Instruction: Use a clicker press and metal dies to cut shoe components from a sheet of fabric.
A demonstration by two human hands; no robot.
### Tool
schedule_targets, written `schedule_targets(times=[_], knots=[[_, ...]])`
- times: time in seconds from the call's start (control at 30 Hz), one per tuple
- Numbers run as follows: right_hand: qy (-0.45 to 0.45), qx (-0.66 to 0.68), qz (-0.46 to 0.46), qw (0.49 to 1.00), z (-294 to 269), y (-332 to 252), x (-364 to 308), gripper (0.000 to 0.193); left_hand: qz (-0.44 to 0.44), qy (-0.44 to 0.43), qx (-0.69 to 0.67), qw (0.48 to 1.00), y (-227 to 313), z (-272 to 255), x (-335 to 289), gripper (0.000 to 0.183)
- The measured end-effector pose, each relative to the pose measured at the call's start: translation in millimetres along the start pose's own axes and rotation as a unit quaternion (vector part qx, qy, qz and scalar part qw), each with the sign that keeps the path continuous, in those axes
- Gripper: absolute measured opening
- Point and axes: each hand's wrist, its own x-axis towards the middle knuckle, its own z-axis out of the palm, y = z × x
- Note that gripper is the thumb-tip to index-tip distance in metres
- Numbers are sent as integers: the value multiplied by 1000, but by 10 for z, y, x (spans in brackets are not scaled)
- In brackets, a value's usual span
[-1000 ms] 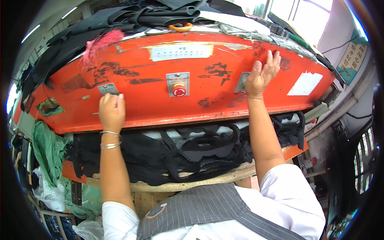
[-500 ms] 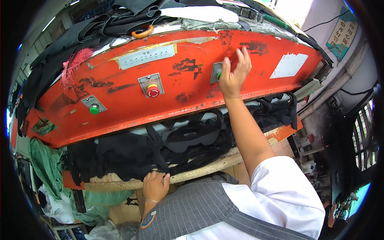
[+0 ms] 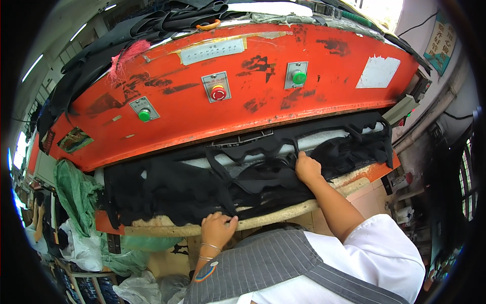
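The right hand point(image 3: 308, 168) presses its curled fingers into the black fabric point(image 3: 212, 185) lying under the orange press head point(image 3: 243, 86), while the left hand point(image 3: 217, 228) pinches the fabric's near edge where it hangs over the worn desk point(image 3: 283, 215). Judging by this, both hands should draw the layers evenly, keeping fingers clear of the press head's lower lip, and watch that cut strips don't snag.

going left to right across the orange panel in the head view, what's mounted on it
left green button → red button → right green button → white patch
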Motion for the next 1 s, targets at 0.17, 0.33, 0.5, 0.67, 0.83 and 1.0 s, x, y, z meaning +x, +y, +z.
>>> schedule_targets(times=[0.17, 0.33, 0.5, 0.67, 0.83, 1.0], knots=[[9, -29, -22, 999, 271, 72, -368, 19, 75, -67, -24, 995, -367, 49, -408, 37], [-49, -47, 28, 997, 436, -233, -450, 27, 54, -57, -270, 960, -867, 177, -572, 34], [-12, -86, -35, 996, 607, -316, -473, 24, -8, -74, -541, 838, -1235, -90, -633, 30], [-75, -165, -231, 956, 567, 176, -95, 22, -65, -20, -648, 759, -1137, -229, -937, 36], [-311, -320, -337, 829, 855, 719, 556, 33, -72, 263, -711, 648, -1193, 50, -1886, 46], [-321, -474, -486, 660, 1156, 1032, 1167, 28, -65, 564, -690, 449, -780, 291, -3137, 47]])
